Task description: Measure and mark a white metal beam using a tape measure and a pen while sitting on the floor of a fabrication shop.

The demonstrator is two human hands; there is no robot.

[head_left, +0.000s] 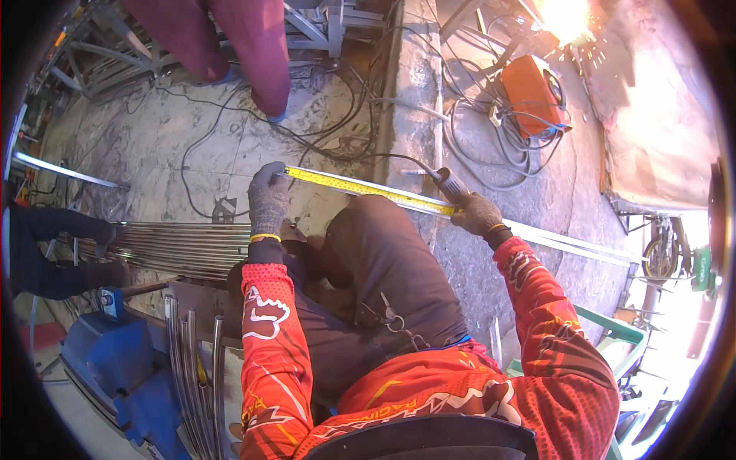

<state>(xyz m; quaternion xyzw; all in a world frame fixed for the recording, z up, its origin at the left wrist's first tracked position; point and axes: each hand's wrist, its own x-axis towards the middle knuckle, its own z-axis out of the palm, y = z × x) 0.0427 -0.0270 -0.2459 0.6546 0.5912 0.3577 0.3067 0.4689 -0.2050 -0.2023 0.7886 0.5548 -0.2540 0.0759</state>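
Note:
A yellow tape measure [360, 186] is stretched along a long, shiny metal bar [563, 240] in front of my knees. My left hand [268, 201], in a grey glove, is closed at the tape's left end, by the end of the bar. My right hand [477, 214], also gloved, is closed round the tape's other end against the bar; its fingers hide the tape's case. Just beyond the right hand, a dark corded tool handle [451, 182] shows; whether the hand touches it I cannot tell.
Several metal tubes [184, 249] lie at left, near another person's dark-clad arms [65, 226]. A blue machine [115, 360] stands lower left. Cables [337, 146] cross the floor. An orange box-shaped machine [533, 96] sits at right, below bright sparks [567, 23]. Someone's maroon-trousered legs [249, 54] stand ahead.

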